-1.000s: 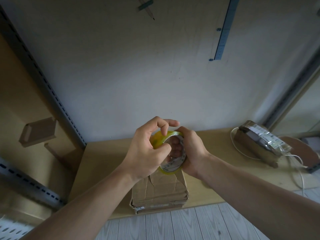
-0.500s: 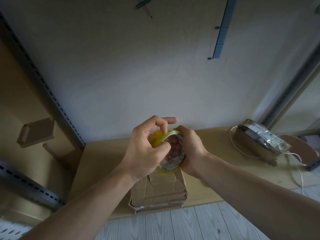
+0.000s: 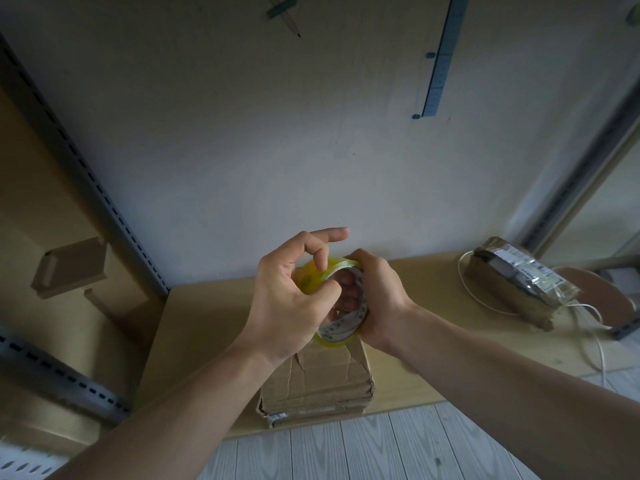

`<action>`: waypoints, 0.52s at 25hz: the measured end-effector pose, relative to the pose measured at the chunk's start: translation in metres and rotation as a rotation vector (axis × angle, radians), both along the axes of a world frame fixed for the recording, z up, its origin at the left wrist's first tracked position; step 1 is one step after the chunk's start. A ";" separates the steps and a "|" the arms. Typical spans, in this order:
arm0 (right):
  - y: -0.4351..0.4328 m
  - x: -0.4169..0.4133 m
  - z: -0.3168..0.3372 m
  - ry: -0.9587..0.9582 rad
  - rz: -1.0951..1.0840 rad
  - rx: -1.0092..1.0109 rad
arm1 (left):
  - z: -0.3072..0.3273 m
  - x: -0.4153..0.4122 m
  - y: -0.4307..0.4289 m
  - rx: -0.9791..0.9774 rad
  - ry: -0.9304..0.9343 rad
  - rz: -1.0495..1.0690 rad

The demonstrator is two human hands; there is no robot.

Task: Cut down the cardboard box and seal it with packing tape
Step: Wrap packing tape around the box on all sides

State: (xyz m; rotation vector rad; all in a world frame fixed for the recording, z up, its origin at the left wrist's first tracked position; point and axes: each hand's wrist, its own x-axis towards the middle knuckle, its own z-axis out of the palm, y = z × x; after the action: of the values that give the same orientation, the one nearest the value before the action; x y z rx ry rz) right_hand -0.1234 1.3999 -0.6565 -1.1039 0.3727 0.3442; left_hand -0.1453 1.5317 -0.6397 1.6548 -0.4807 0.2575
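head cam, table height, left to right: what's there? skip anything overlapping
small cardboard piece on the left shelf → left hand → tape roll → right hand → wrapped parcel. Cardboard box left out: it sits under both hands.

A wooden table point(image 3: 207, 327) carries a crumpled cardboard box point(image 3: 322, 386), and well apart, a wrapped parcel point(image 3: 519, 282) beside a white cable point(image 3: 585, 313).
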 end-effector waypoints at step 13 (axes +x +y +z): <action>-0.001 0.000 -0.006 -0.002 -0.009 -0.051 | -0.003 0.003 0.002 0.041 0.065 -0.102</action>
State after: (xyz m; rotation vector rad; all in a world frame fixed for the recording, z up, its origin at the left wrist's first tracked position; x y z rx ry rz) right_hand -0.1230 1.3989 -0.6624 -1.1526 0.3866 0.3276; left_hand -0.1422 1.5340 -0.6428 1.6682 -0.5221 0.1187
